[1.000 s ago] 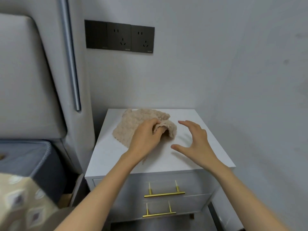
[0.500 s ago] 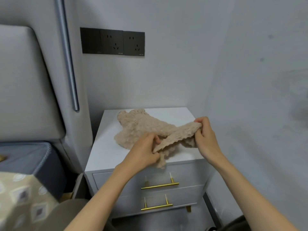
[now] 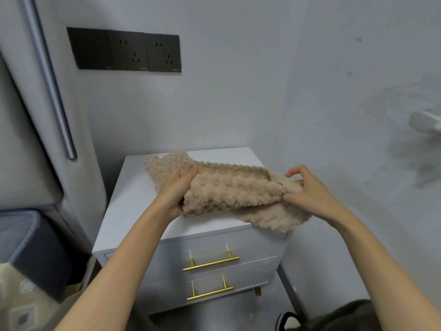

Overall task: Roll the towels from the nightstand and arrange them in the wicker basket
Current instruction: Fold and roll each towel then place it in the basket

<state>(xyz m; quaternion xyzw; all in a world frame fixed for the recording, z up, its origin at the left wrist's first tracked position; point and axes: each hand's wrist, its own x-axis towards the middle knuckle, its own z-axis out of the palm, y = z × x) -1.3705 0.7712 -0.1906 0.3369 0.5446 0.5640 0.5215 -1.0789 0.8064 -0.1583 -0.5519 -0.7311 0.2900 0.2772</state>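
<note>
At the very bottom, in front of the nightstand [image 3: 133, 201], a dark object [image 3: 334, 316] is seen, too cut off to identify. To the nightstand's left, a patterned cloth [image 3: 16, 304] and a dark blue upholstered corner [image 3: 35, 242] are partly in view. Two bare forearms are stretched from the lower edge up toward the nightstand top. Two drawers with brass bar handles [image 3: 211, 262] are shown on the nightstand's front.

Above the front part of the nightstand top, a fluffy beige towel [image 3: 229, 189] is held between both hands. Its left end is gripped by the left hand [image 3: 177, 187], the fingers closed around a bunched fold with the thumb pressed on top. Its right end is pinched by the right hand [image 3: 310, 189] between thumb and fingers, the index finger being slightly raised. The cloth is stretched between the hands, with a lower flap drooping over the front right corner of the nightstand and the far end resting on the back of the white top.

Left of the nightstand, a grey padded headboard [image 3: 26, 139] with a metal strip [image 3: 52, 96] is seen. On the wall above the nightstand, a black socket panel [image 3: 126, 52] is mounted. On the wall to the nightstand's right, a blurred white fitting [image 3: 427, 121] is partly shown.
</note>
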